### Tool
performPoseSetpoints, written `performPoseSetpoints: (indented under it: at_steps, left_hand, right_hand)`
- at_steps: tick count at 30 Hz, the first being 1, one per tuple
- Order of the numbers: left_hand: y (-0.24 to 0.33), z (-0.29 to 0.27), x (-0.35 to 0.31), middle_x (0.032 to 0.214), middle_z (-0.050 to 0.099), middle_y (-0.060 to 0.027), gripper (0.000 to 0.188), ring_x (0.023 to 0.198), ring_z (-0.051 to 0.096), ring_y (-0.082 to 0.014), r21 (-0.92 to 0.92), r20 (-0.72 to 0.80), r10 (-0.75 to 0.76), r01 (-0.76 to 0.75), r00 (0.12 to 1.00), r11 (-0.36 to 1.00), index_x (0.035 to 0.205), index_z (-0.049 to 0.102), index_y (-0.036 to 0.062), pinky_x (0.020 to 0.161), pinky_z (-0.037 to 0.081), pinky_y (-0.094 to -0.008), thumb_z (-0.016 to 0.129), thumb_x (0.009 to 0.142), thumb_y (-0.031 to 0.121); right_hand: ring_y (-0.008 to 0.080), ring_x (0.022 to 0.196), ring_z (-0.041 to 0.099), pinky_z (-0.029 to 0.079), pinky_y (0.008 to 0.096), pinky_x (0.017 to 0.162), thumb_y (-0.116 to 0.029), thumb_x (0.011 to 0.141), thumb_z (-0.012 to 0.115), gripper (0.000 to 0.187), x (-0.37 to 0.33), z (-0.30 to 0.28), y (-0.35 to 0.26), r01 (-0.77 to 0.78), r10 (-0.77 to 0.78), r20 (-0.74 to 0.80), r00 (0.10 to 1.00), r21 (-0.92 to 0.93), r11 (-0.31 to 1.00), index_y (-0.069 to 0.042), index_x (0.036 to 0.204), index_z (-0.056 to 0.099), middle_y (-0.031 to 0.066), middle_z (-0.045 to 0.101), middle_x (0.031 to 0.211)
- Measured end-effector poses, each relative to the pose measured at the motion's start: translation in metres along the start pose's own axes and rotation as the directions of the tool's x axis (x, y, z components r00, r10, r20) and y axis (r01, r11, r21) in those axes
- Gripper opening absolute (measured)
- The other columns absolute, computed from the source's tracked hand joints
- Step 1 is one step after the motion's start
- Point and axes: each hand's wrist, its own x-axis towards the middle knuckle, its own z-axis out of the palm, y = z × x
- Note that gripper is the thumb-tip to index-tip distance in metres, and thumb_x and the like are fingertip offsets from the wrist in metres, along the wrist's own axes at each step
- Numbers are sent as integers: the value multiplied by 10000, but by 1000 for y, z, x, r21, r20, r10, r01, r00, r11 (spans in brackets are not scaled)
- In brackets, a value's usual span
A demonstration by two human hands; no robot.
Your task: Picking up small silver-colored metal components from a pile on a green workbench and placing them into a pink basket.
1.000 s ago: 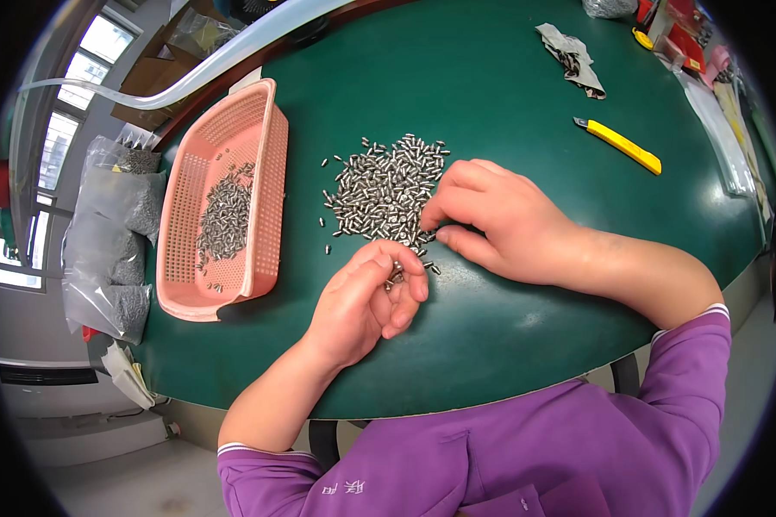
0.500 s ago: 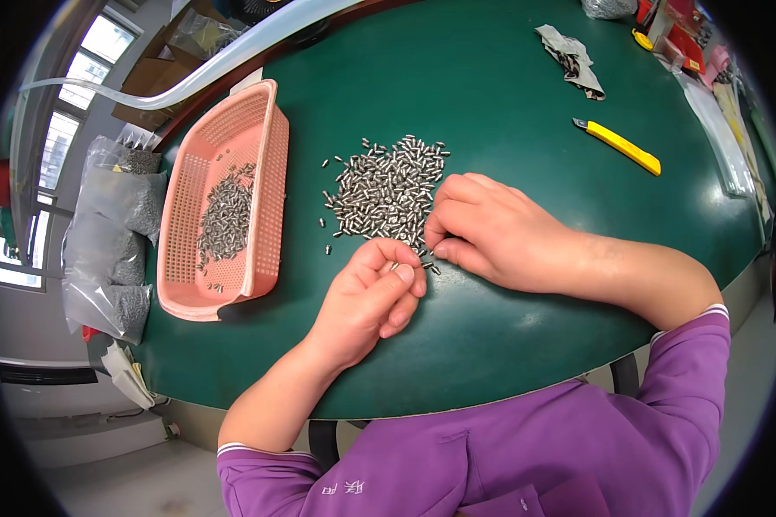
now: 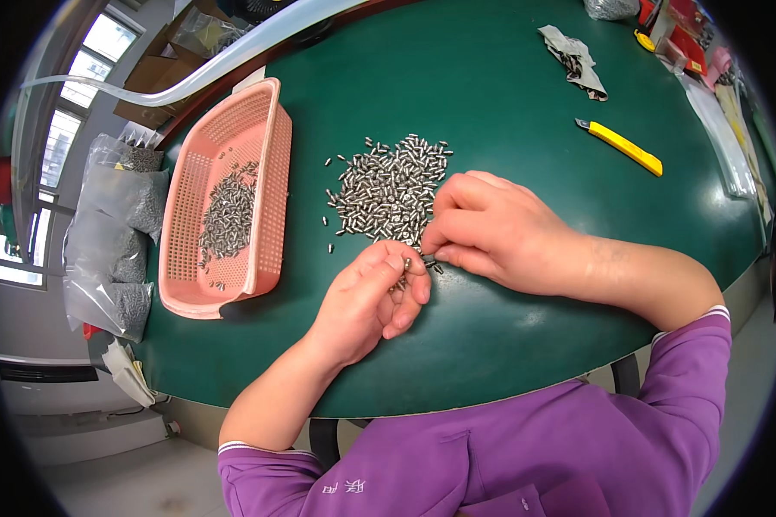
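Green tabletop (image 3: 509, 353): metal pieces (image 3: 386, 191) heaped just beside right fingers (image 3: 459, 227).

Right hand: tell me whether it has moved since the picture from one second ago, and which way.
Yes. Judged against the yellow knife, the right hand has shifted slightly toward the picture's lower edge.
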Motion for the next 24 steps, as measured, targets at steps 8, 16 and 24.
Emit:
performPoseSetpoints:
  at_steps: [8, 16, 24]
  left_hand:
    - [-1, -8, 0, 855, 529, -113, 302, 529, 383, -100, -84, 26, 92, -90, 995, 992, 1028, 475, 26, 434, 300, -205, 277, 995, 251]
    - [-2, -5, 0, 834, 530, -64, 135, 509, 372, -59, -28, 2, 67, -67, 998, 997, 1060, 477, 61, 415, 277, -187, 433, 960, 142]
    - [-5, 2, -5, 808, 544, -34, 189, 511, 406, -38, 35, 56, -15, 13, 998, 999, 1093, 460, 84, 422, 302, -182, 536, 920, 82]
  right_hand:
    - [217, 825, 512, 426, 353, 720, -161, 764, 671, 115, -3, -1, 4, 154, -145, 152, 978, -47, 987, -137, 867, 625, 23, 509, 856]
    - [223, 828, 519, 446, 342, 735, -143, 805, 644, 104, -5, 4, 3, 25, -26, 133, 991, 6, 1000, -97, 885, 597, 48, 498, 872]
    - [90, 746, 523, 452, 229, 645, -92, 843, 634, 71, 1, -1, -16, -273, 195, 204, 959, 499, 822, -88, 912, 622, 6, 500, 881]
